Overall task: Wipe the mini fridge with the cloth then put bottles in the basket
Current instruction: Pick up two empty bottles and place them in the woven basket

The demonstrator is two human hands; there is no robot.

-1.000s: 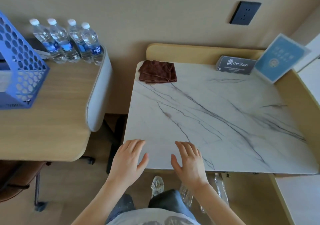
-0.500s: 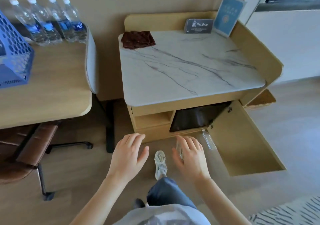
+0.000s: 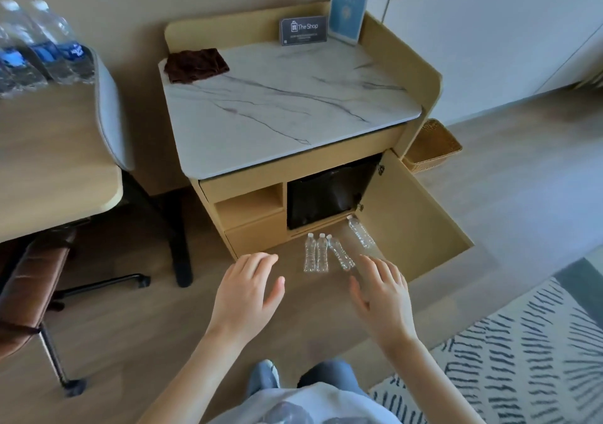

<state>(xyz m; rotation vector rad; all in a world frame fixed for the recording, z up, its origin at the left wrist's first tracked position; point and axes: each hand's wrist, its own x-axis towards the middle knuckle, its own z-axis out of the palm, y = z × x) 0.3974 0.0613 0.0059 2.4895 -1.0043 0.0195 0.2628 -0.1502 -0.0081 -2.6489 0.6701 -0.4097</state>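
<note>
A dark brown cloth [image 3: 195, 65] lies folded at the back left corner of the marble cabinet top [image 3: 293, 103]. Below it, the black mini fridge [image 3: 329, 195] sits inside the cabinet behind an open wooden door [image 3: 411, 214]. Several clear plastic bottles [image 3: 321, 254] lie on the floor in front of the fridge, one [image 3: 360, 231] apart to the right. A woven basket [image 3: 432, 146] stands on the floor to the right of the cabinet. My left hand [image 3: 249, 293] and my right hand [image 3: 383, 296] hover open and empty above the floor, just short of the bottles.
A wooden desk [image 3: 49, 149] at left carries several blue-labelled water bottles [image 3: 45, 51]. A brown chair [image 3: 29, 280] stands under it. Two sign cards [image 3: 326, 22] stand at the back of the marble top. A patterned rug [image 3: 522, 358] lies at lower right.
The view has pulled back and down from the marble top, revealing the fridge, the open door, the floor bottles and the woven basket. Both hands stayed open and empty. The blue basket left view.
</note>
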